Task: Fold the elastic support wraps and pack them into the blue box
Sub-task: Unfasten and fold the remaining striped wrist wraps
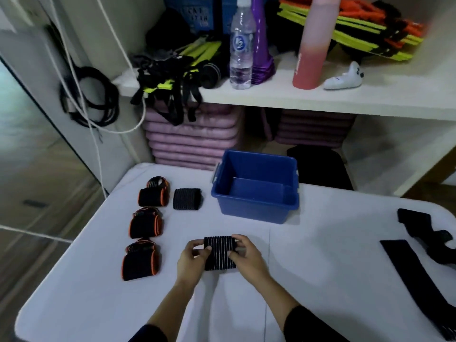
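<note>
- Two hands working over the near middle of the white table (98, 304): I see the left hand (191, 257) pinching the left edge of the ribbed black wrap (219, 253), and the right hand (248, 255) gripping its right edge with fingers curled over the top
- One ribbed black wrap, as above: held between both hands low over the table, in front of the blue box and apart from it
- One blue box (256, 208): open-topped, standing toward the table's far edge
- One folded black wrap (187, 198): flat on the table, just left of the box
- Three orange-trimmed wraps (145, 223): folded, in a column down the table's left side
- One long black strap (414, 280): laid out flat near the right edge
- One white shelf (296, 99) behind the table: holds a water bottle (241, 45), a pink cylinder (313, 53) and tangled neon-and-black straps
- Several purple mats (187, 137): stacked under the shelf
- Some black cables (91, 99): hanging on the wall at the left
</note>
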Action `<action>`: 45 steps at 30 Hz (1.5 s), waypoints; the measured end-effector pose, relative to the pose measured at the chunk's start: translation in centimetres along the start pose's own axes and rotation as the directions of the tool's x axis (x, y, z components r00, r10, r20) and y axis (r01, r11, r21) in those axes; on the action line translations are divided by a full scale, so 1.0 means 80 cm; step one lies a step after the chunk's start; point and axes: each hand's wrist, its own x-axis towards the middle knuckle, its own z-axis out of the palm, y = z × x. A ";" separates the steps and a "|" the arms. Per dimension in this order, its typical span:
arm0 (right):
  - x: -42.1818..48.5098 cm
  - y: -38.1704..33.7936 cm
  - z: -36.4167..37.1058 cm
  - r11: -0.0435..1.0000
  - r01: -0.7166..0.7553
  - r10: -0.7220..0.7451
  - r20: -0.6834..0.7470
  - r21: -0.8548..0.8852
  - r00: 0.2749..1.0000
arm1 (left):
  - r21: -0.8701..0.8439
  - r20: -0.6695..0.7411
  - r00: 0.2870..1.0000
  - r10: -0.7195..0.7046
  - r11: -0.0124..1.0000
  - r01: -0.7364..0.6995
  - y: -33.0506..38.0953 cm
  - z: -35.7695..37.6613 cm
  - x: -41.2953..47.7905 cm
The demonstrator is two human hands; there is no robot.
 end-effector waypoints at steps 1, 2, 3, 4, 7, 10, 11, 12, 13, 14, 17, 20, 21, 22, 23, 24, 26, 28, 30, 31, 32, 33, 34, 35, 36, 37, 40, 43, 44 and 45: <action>0.008 -0.009 0.018 1.000 -0.003 0.003 0.013 -0.004 1.000 | -0.003 -0.022 1.000 -0.007 1.000 0.007 0.001 -0.017 0.009; 0.016 -0.017 0.035 1.000 -0.006 0.006 0.025 -0.004 1.000 | 0.000 -0.042 0.999 -0.016 1.000 0.016 0.003 -0.032 0.017; 0.025 -0.023 0.051 1.000 -0.008 0.008 0.035 -0.001 0.999 | 0.005 -0.053 0.998 -0.020 1.000 0.021 0.004 -0.046 0.026; 0.033 -0.029 0.064 1.000 -0.010 0.010 0.039 0.003 0.999 | 0.014 -0.057 0.998 -0.024 1.000 0.025 0.005 -0.059 0.036; 0.057 -0.039 0.094 1.000 -0.023 0.023 0.010 0.003 1.000 | 0.058 -0.029 0.999 -0.019 0.998 0.021 0.011 -0.080 0.062; 0.080 -0.044 0.111 1.000 -0.018 0.018 -0.034 -0.017 0.999 | 0.120 0.005 0.999 0.044 0.992 -0.044 0.018 -0.084 0.085; 0.086 -0.044 0.116 1.000 -0.012 0.011 -0.046 -0.020 0.999 | 0.154 0.020 0.997 0.080 0.985 -0.082 0.018 -0.084 0.092; 0.092 -0.044 0.119 1.000 -0.010 0.009 -0.059 -0.022 0.998 | 0.188 0.040 0.992 0.117 0.974 -0.123 0.017 -0.084 0.098; 0.098 -0.043 0.123 1.000 -0.009 0.007 -0.075 -0.027 0.997 | 0.225 0.068 0.986 0.151 0.961 -0.163 0.016 -0.084 0.103; 0.103 -0.041 0.126 0.999 -0.007 0.004 -0.089 -0.041 0.996 | 0.272 0.098 0.980 0.174 0.942 -0.194 0.013 -0.085 0.109; 0.117 -0.030 0.135 0.992 0.030 -0.042 -0.094 -0.124 0.995 | 0.435 0.171 0.962 0.212 0.860 -0.267 0.009 -0.086 0.123; 0.124 -0.022 0.137 0.978 0.071 -0.087 -0.077 -0.199 0.993 | 0.515 0.202 0.957 0.209 0.808 -0.285 0.006 -0.085 0.135; 0.125 -0.022 0.137 0.974 0.085 -0.103 -0.078 -0.210 0.992 | 0.543 0.210 0.955 0.210 0.788 -0.292 0.003 -0.085 0.138; 0.125 -0.022 0.136 0.972 0.094 -0.113 -0.078 -0.217 0.991 | 0.570 0.218 0.952 0.213 0.765 -0.301 0.001 -0.086 0.141; 0.126 -0.021 0.135 0.970 0.104 -0.123 -0.073 -0.221 0.990 | 0.590 0.225 0.949 0.222 0.744 -0.314 0.000 -0.086 0.143; 0.126 -0.022 0.134 0.967 0.113 -0.131 -0.064 -0.227 0.989 | 0.602 0.230 0.946 0.228 0.731 -0.322 0.000 -0.086 0.143; 0.126 -0.022 0.130 0.963 0.127 -0.143 -0.053 -0.237 0.988 | 0.612 0.239 0.942 0.234 0.717 -0.334 0.002 -0.086 0.141; 0.125 -0.021 0.127 0.963 0.127 -0.144 -0.055 -0.240 0.988 | 0.607 0.237 0.938 0.254 0.715 -0.347 0.002 -0.086 0.139; 0.122 -0.018 0.123 0.963 0.127 -0.146 -0.062 -0.238 0.987 | 0.602 0.219 0.936 0.276 0.716 -0.352 0.005 -0.086 0.135; 0.119 -0.017 0.121 0.966 0.124 -0.144 -0.070 -0.228 0.987 | 0.600 0.212 0.933 0.291 0.715 -0.359 0.006 -0.085 0.132; 0.115 -0.015 0.118 0.970 0.112 -0.133 -0.083 -0.214 0.988 | 0.600 0.205 0.929 0.307 0.710 -0.367 0.007 -0.085 0.129; 0.111 -0.013 0.115 0.975 0.100 -0.121 -0.098 -0.198 0.988 | 0.606 0.194 0.925 0.326 0.702 -0.374 0.009 -0.084 0.124; 0.104 -0.013 0.110 0.979 0.082 -0.105 -0.117 -0.184 0.988 | 0.619 0.180 0.922 0.343 0.689 -0.377 0.010 -0.084 0.119; 0.097 -0.011 0.105 0.983 0.068 -0.093 -0.140 -0.173 0.986 | 0.640 0.163 0.915 0.369 0.666 -0.383 0.011 -0.083 0.114; 0.089 -0.008 0.099 0.984 0.060 -0.088 -0.162 -0.169 0.983 | 0.664 0.147 0.904 0.402 0.637 -0.391 0.011 -0.081 0.109; 0.079 -0.005 0.091 0.982 0.064 -0.096 -0.179 -0.176 0.979 | 0.682 0.140 0.890 0.435 0.609 -0.405 0.012 -0.077 0.102; 0.044 0.007 0.060 0.968 0.080 -0.133 -0.219 -0.236 0.967 | 0.646 0.172 0.846 0.506 0.590 -0.484 0.012 -0.053 0.079; 0.011 0.024 0.015 0.950 0.036 -0.144 -0.332 -0.311 0.932 | 0.572 0.282 0.829 0.482 0.609 -0.549 0.012 -0.012 0.052; 0.000 0.032 -0.003 0.940 0.019 -0.154 -0.372 -0.341 0.915 | 0.558 0.332 0.820 0.466 0.604 -0.569 0.011 0.005 0.045; -0.011 0.042 -0.023 0.931 0.005 -0.164 -0.404 -0.366 0.900 | 0.543 0.381 0.811 0.445 0.602 -0.586 0.010 0.023 0.037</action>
